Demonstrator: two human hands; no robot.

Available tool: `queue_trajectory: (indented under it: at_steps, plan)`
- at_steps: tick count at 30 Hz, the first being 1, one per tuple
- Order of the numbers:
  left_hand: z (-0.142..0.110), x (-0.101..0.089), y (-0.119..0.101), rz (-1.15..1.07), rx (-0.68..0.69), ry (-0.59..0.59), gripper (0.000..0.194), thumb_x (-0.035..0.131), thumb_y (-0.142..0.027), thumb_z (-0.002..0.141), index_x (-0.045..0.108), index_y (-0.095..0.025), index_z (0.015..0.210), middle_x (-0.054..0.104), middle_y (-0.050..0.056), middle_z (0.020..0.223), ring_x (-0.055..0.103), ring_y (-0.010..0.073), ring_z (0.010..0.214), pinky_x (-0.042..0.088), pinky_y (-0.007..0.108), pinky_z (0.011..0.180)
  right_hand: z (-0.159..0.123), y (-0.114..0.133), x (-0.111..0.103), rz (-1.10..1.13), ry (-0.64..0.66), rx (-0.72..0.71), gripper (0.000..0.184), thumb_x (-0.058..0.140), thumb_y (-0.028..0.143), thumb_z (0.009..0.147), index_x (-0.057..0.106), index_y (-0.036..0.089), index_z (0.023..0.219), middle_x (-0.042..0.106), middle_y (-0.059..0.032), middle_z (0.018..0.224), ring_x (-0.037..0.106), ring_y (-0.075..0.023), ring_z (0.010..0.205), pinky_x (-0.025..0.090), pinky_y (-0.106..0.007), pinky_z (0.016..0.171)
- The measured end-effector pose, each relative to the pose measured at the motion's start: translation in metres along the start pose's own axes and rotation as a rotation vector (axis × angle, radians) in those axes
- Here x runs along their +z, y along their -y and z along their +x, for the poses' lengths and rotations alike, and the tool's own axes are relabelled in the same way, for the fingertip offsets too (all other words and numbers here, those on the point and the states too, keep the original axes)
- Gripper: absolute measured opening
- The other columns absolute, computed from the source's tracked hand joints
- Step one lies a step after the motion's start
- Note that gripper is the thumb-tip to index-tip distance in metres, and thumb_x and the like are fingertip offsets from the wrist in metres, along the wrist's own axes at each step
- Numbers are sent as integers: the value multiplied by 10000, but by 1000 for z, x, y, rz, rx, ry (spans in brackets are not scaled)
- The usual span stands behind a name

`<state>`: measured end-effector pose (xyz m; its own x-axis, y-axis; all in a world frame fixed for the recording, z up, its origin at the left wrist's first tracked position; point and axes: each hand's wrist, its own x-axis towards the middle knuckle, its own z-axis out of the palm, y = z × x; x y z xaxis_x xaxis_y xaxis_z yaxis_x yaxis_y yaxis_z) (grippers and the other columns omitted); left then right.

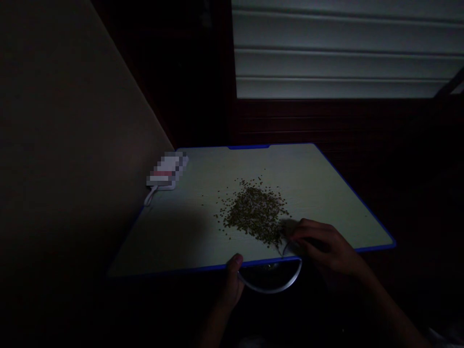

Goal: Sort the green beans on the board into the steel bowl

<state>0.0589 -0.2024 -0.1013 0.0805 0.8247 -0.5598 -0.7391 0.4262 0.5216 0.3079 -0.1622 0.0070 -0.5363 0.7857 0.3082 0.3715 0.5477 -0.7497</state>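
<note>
A loose pile of small dark greenish-brown grains (255, 212), like seeds, lies spread on a pale tabletop (308, 169) with a blue rim. My left hand (235, 280) grips the left side of a round bowl (270, 291) with a shiny rim, its thumb up by the table's front edge. The bowl sits just below that edge, its inside mostly dark. At the pile's near right corner, my right hand (322, 241) is closed in a pinch on a thin curved piece (286, 249). Dim light hides what kind of piece it is.
A pale flat device or box (167, 170), partly blurred out, rests at the table's left edge with a strap loop (149, 197). A plain wall (72, 121) borders the left side. Dark wood and a pale slatted panel (344, 53) stand behind the table.
</note>
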Motion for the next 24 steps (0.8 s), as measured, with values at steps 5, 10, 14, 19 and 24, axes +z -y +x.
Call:
queue_trajectory:
  at_steps: [5, 10, 14, 19, 24]
  plan:
    - [5, -5, 2, 31, 29, 60, 291, 762, -438, 637, 692, -170, 726, 757, 77, 747, 659, 353, 1052, 458, 477, 994, 0, -3, 1, -20, -13, -37, 212, 534, 181, 950, 664, 234, 1108, 674, -52, 989, 639, -174, 900, 521, -327, 751]
    - [8, -7, 3, 51, 52, 80, 330, 730, -457, 666, 715, -149, 782, 780, 111, 865, 644, 367, 1098, 411, 509, 1042, -1, -6, 1, -55, -50, -30, 216, 525, 192, 955, 666, 241, 1110, 677, -57, 972, 641, -182, 887, 518, -335, 747]
    - [10, -7, 3, 65, 93, 74, 317, 733, -444, 661, 708, -150, 778, 783, 108, 890, 640, 364, 1109, 402, 511, 1053, 0, -9, 3, -77, -62, -1, 227, 524, 190, 949, 662, 244, 1119, 679, -56, 983, 648, -186, 889, 517, -343, 768]
    - [13, -6, 4, 88, 127, 65, 369, 731, -454, 665, 729, -134, 848, 785, 114, 883, 645, 364, 1104, 407, 512, 1050, 1, -10, 3, -102, -128, 32, 238, 516, 198, 941, 660, 244, 1125, 684, -51, 992, 650, -191, 898, 512, -337, 776]
    - [14, -5, 5, 82, 133, 82, 398, 703, -469, 688, 724, -118, 874, 784, 131, 882, 641, 364, 1115, 413, 507, 1048, 0, -10, 2, -162, -216, 27, 233, 508, 204, 932, 662, 222, 1106, 690, -64, 991, 648, -207, 910, 500, -338, 787]
